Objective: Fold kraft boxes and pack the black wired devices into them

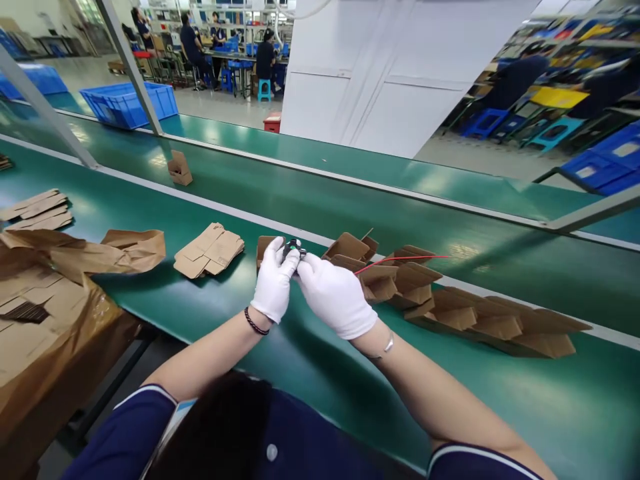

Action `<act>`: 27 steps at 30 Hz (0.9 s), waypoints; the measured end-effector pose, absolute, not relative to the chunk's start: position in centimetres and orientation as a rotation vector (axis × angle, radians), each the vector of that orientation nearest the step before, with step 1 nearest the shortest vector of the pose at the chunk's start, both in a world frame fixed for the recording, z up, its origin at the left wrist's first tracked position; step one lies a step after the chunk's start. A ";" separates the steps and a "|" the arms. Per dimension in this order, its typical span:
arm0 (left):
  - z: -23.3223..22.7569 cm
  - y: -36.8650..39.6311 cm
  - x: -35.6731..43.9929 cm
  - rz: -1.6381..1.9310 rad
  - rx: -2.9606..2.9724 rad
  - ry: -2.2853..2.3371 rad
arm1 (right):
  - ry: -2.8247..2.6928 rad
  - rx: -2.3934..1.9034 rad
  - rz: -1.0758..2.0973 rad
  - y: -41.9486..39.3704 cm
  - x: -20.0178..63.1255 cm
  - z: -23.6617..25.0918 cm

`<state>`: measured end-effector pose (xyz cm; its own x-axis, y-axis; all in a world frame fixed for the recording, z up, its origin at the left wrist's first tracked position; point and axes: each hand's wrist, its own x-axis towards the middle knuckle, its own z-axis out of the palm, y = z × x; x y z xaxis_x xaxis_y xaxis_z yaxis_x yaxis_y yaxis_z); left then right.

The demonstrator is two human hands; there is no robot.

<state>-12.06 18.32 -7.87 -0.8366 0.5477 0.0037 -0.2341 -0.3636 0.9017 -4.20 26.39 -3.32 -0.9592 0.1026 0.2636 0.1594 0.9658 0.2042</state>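
Two gloved hands meet above the green desk (310,380): our left hand (273,283) and right hand (336,293) hold one small dark part (294,247) between their fingertips. The left hand is narrowed upon it; the right closes from the opposite side, several fingertips hidden. Neither hand is nearer, as both touch the part. We cannot tell its long axis; the gloves cover most of it.

A brown cardboard piece (264,248) stands just beyond the left hand. Open boxes (453,319) extend rightward of the right hand, and a thin red strand (400,259) runs from beside that glove over them. Flat cartons (209,250) lie left of the left hand, with room for moving between. A white rail (225,211) runs beyond both hands; the desk's near edge passes beneath the left forearm.
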 end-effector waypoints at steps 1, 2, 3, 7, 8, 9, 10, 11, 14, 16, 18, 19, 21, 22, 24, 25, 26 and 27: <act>-8.2 17.7 -12.5 2.231 0.446 1.348 | -2.873 -0.181 -0.323 26.1 -4.3 -3.4; -8.5 17.1 -12.8 2.240 0.467 1.326 | -2.885 -0.160 -0.318 25.9 -4.4 -3.4; -8.7 16.5 -13.2 2.245 0.476 1.315 | -2.898 -0.121 -0.306 25.7 -4.5 -3.4; -8.8 14.7 -14.5 2.216 0.418 1.184 | -2.904 0.064 -0.182 26.3 -4.2 -2.7; -8.7 14.3 -14.7 2.193 0.414 1.131 | -2.880 0.050 -0.143 26.9 -4.1 -2.5; -8.6 13.9 -14.8 2.155 0.420 1.090 | -2.845 0.005 -0.103 27.5 -4.0 -2.2; -8.5 13.5 -14.9 2.098 0.441 1.063 | -2.802 -0.055 -0.058 28.3 -3.9 -2.0; -8.4 13.1 -14.8 2.027 0.473 1.049 | -2.758 -0.114 -0.005 29.0 -3.9 -1.8; -8.1 12.2 -14.4 1.805 0.592 1.014 | -2.679 -0.207 0.233 30.4 -4.5 -1.5; -8.0 12.0 -14.2 1.719 0.653 0.987 | -2.700 -0.183 0.438 30.3 -5.2 -1.7; -7.9 12.0 -14.2 1.696 0.680 0.985 | -2.774 -0.127 0.614 29.7 -6.0 -2.2; -7.9 12.0 -14.3 1.703 0.688 0.994 | -2.825 -0.105 0.659 29.3 -6.4 -2.6; -7.7 12.0 -14.6 1.751 0.693 1.022 | -2.950 -0.098 0.609 28.6 -6.8 -3.3; -7.7 11.9 -14.8 1.782 0.691 1.034 | -3.011 -0.109 0.527 28.3 -6.8 -3.7; -7.5 11.6 -15.4 1.842 0.683 1.058 | -3.088 -0.163 0.315 28.0 -6.5 -4.1; -7.5 11.4 -15.7 1.860 0.677 1.083 | -3.100 -0.201 0.217 28.0 -6.2 -4.2; -7.6 11.3 -16.1 1.870 0.672 1.124 | -3.099 -0.241 0.134 28.0 -5.9 -4.2; -7.7 11.1 -16.5 1.873 0.671 1.186 | -3.092 -0.272 0.064 27.9 -5.5 -4.2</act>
<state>-16.48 11.15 -7.73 -0.5371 0.8433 0.0168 -0.3456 -0.2382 0.9076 -5.52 27.91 -4.15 -0.9840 0.1751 0.0334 0.1736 0.9838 -0.0443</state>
